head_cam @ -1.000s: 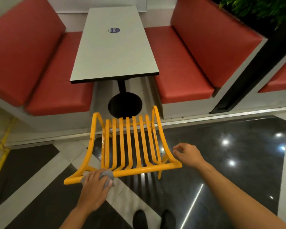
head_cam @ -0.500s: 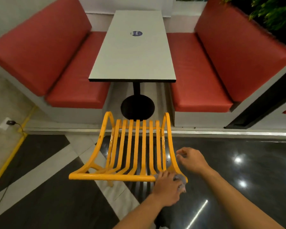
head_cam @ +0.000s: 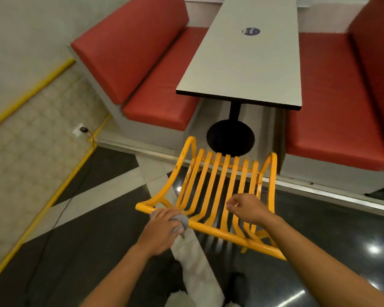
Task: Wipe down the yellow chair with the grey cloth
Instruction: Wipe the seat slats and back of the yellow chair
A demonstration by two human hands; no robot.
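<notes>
From the head camera, the yellow chair (head_cam: 217,196) stands on the dark glossy floor (head_cam: 319,218), its slatted seat and back tipped toward the viewer and its top rail running from lower right up to the left. The person's left hand (head_cam: 162,229) is closed around the grey cloth (head_cam: 182,222) and presses it onto that rail near the chair's left end, so the cloth is bunched between palm and metal with a fold showing on the hand's right side. The right hand (head_cam: 248,207) hovers just over the slats on the chair's right half, fingers curled loosely inward with nothing in them; whether it touches the slats cannot be told. Beyond the chair, a grey table (head_cam: 248,63) on a black pedestal base (head_cam: 231,138) stands between two red benches (head_cam: 153,89), one to each side. To the left of the chair a black cable (head_cam: 75,187) runs across the floor from a wall socket (head_cam: 80,129), beside a yellow floor line (head_cam: 53,196)
</notes>
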